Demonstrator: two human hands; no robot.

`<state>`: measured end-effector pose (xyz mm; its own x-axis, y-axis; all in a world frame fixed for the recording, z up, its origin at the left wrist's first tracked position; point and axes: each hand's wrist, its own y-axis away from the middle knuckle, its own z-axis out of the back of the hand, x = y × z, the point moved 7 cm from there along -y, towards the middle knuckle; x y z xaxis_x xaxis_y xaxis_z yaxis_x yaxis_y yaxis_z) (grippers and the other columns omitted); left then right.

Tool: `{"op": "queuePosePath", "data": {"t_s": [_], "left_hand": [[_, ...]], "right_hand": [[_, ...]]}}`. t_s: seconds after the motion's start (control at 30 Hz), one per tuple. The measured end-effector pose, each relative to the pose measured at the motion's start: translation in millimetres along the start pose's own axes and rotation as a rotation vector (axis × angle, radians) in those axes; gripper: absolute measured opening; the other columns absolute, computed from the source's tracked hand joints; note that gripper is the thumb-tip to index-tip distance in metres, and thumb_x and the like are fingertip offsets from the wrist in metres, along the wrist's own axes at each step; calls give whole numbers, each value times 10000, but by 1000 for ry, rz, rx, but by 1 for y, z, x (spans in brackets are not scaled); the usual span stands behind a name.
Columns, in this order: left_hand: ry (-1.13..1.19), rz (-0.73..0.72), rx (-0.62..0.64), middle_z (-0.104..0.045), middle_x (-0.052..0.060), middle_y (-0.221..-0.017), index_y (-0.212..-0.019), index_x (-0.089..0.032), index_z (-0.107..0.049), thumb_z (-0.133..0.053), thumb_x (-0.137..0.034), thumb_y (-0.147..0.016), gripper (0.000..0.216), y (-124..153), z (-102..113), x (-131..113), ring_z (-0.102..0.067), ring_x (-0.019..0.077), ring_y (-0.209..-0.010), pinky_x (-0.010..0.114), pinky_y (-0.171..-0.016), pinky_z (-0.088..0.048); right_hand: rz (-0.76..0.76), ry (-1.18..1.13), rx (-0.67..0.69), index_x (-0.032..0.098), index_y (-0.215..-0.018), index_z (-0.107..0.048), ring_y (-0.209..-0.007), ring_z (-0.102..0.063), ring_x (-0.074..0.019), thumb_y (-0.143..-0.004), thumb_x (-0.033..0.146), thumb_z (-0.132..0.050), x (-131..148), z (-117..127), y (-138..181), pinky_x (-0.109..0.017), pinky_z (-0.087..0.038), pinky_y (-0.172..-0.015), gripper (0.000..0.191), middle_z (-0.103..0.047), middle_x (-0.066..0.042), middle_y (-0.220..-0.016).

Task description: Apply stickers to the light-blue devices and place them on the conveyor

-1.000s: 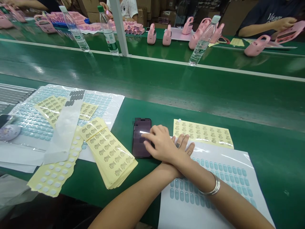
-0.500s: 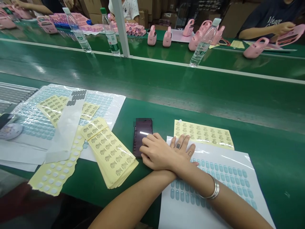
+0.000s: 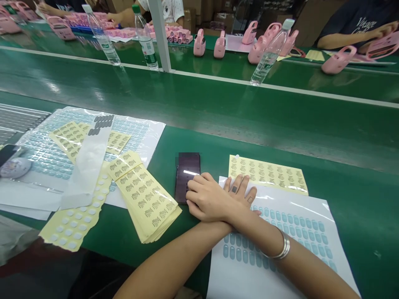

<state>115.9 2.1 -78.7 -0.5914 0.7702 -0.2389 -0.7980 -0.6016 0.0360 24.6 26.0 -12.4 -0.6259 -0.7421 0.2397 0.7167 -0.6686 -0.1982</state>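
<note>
The person's two forearms cross at the wrists in the lower middle of the frame. The right hand (image 3: 207, 200), whose wrist wears a silver bangle (image 3: 282, 249), lies on top with its fingers loosely curled, holding nothing, their tips resting on the lower right edge of one dark smartphone (image 3: 186, 171) that lies face up on the green bench (image 3: 349, 182). The left hand (image 3: 241, 192) lies under it, flat with its fingers spread, on the upper left corner of a white sheet of blue oval stickers (image 3: 299, 232); two of its fingers bear small dark marks. Just above that sheet lies a single yellow label sheet (image 3: 268, 173), which touches its top edge. Left of the phone is a fanned stack of yellow label sheets (image 3: 146, 199). Further left lie one yellow backing sheet with white round dots (image 3: 73, 224), one white strip with grey ovals at its top (image 3: 90, 162) and clear sheets of pale blue stickers (image 3: 137, 128) with more yellow labels on them. A round patterned object (image 3: 15, 167) sits at the left edge. A green conveyor belt (image 3: 218, 108) crosses the frame beyond. On the far bench stand three water bottles (image 3: 102, 37) (image 3: 145, 37) (image 3: 269, 52), a white post (image 3: 160, 37) rising between the second and third, and several pink handled devices (image 3: 198, 42). At upper right a co-worker's hand (image 3: 382, 28) holds a pink part.
</note>
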Motion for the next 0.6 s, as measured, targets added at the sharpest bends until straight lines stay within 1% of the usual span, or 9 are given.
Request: {"op": "queuePosePath", "data": {"t_s": [0.1,0.2,0.3,0.37,0.5,0.6], "left_hand": [[23,-2,8,-122,116,-1503,-1377,-194,-270,-330,-567,-851,648,1,-3,-1,-60,283,-1379,517,-1088,-172],[45,-6,26,-101,118,-1505,-1385,-190,-250,-347,-572,-844,670,0,-3,-1,-38,283,-1380,526,-1091,-155],[50,5,46,-116,123,-1501,-1376,-185,-278,-352,-563,-849,653,0,0,-1,-54,278,-1380,516,-1092,-166],[52,7,43,-121,122,-1501,-1372,-186,-291,-355,-560,-850,645,0,2,-1,-60,276,-1379,508,-1095,-169],[84,0,15,-89,103,-1509,-1382,-196,-266,-336,-564,-852,649,2,-1,-1,-35,262,-1382,510,-1104,-141],[92,-7,-3,-61,85,-1514,-1393,-199,-236,-315,-553,-858,647,2,-6,0,-41,255,-1383,514,-1108,-129]], "right_hand": [[-29,-77,2,174,-711,-600,-675,-308,-156,-804,187,-425,-5,4,3,-324,-254,-676,199,-448,-22,-700],[2,-151,83,217,-901,-642,-692,-320,-159,-799,169,-435,-2,5,3,-326,-257,-693,235,-459,-21,-742],[55,-143,170,258,-1006,-632,-701,-319,-166,-796,180,-450,4,2,2,-334,-250,-692,289,-463,-23,-760],[54,-127,175,258,-1021,-630,-703,-316,-170,-789,180,-455,5,1,1,-336,-248,-690,300,-462,-26,-766],[-34,-109,62,223,-948,-651,-694,-305,-171,-779,139,-433,-5,3,3,-332,-251,-685,289,-458,-34,-752],[-64,-105,25,216,-909,-659,-713,-319,-174,-780,125,-435,-9,4,4,-325,-259,-692,274,-464,-39,-758]]}}
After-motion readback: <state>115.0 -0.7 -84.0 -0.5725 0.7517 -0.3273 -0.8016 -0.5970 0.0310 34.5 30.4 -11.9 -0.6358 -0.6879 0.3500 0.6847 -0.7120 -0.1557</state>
